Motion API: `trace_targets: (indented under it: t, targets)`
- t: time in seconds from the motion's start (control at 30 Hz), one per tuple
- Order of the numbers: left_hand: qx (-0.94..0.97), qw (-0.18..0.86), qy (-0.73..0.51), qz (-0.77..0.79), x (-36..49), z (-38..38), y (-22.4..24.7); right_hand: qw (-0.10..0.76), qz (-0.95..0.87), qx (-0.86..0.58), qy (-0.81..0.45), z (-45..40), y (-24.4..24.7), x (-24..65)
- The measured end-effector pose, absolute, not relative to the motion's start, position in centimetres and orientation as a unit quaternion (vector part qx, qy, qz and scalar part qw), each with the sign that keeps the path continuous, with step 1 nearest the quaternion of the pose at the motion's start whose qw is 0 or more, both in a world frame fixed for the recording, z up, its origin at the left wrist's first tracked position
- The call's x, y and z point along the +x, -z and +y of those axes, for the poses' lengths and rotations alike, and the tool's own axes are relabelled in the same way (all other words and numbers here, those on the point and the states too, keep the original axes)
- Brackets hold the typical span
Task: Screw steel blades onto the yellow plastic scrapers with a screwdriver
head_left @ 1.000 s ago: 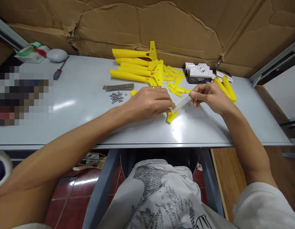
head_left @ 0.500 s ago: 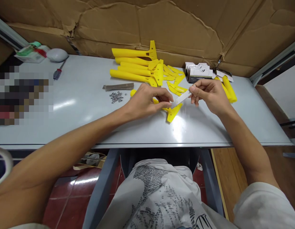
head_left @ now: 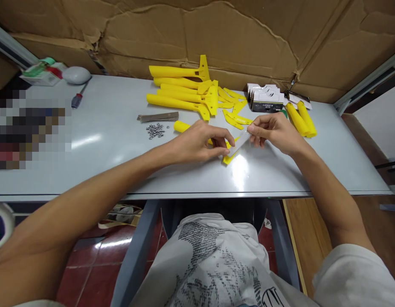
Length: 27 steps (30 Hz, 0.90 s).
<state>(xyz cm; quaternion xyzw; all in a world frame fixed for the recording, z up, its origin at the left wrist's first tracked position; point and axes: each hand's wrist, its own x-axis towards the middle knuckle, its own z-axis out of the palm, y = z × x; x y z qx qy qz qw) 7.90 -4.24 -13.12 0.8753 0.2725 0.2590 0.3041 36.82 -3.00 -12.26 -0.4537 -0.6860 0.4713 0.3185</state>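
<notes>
On the grey table, near its middle, a yellow scraper is pressed flat under the left hand, while a thin metal blade is pinched at both ends by left fingers and right hand. Print on the far boxes is too small to be read.

Left hand and right hand pinch, fingertips nearly meeting.
</notes>
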Motion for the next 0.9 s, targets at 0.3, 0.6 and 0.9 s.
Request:
trace_targets:
  t: [0.3, 0.6, 0.9]
  targets:
    - [0.943, 0.233, -0.171, 0.165, 8.5, -4.6, 14.4, 0.159, -0.761, -0.508, -0.371, -3.1, 12.9, 35.9]
    - [0.948, 0.219, -0.173, 0.154, 8.4, -4.5, 14.4, 0.235, -0.673, -0.506, -0.486, -2.9, 13.4, 36.1]
    - [0.935, 0.096, -0.191, 0.284, 7.9, -2.4, 16.1, 0.227, -0.593, -0.506, -0.584, -2.4, 12.9, 36.4]
